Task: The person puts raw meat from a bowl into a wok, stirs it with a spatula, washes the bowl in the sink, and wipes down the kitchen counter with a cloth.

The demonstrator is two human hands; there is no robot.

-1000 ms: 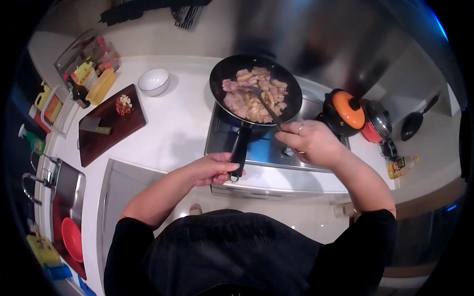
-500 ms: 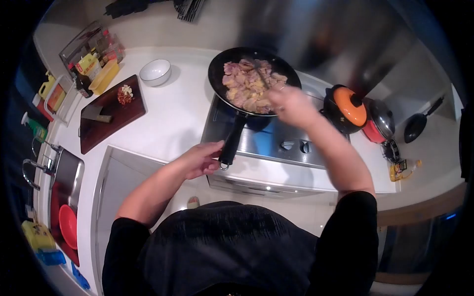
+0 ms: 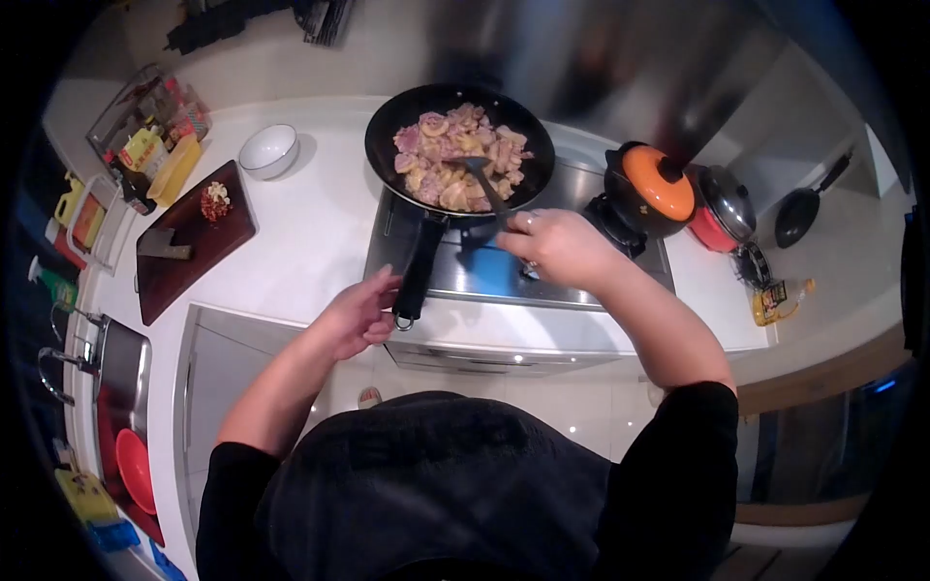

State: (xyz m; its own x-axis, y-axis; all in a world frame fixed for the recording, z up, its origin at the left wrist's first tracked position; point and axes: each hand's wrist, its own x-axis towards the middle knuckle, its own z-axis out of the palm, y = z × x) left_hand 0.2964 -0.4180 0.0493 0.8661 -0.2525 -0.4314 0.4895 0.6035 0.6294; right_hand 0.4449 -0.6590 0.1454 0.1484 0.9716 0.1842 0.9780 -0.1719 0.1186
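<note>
A black frying pan [image 3: 381, 160] sits on the stove, its black handle pointing toward me. Pieces of meat [image 3: 436, 184], pink and pale yellow, fill its middle. My right hand [image 3: 557, 249] is closed around a dark spatula [image 3: 489, 189], whose head rests among the meat. Just left of the pan handle, my left hand [image 3: 361, 315] has its fingers apart and holds nothing; its fingertips are close to the handle, and whether they touch it is unclear.
On the left, a dark cutting board [image 3: 194, 254] holds a cleaver [image 3: 165, 249] and chopped red and pale bits [image 3: 215, 201]. A white bowl [image 3: 268, 152] stands behind. An orange-lidded pot [image 3: 659, 189], red pot [image 3: 715, 228] and oil bottle [image 3: 775, 305] are right.
My left hand has come off the pan handle and opened beside it. My right hand has moved the spatula through the meat, and the pieces have shifted. The whole view has shifted somewhat.
</note>
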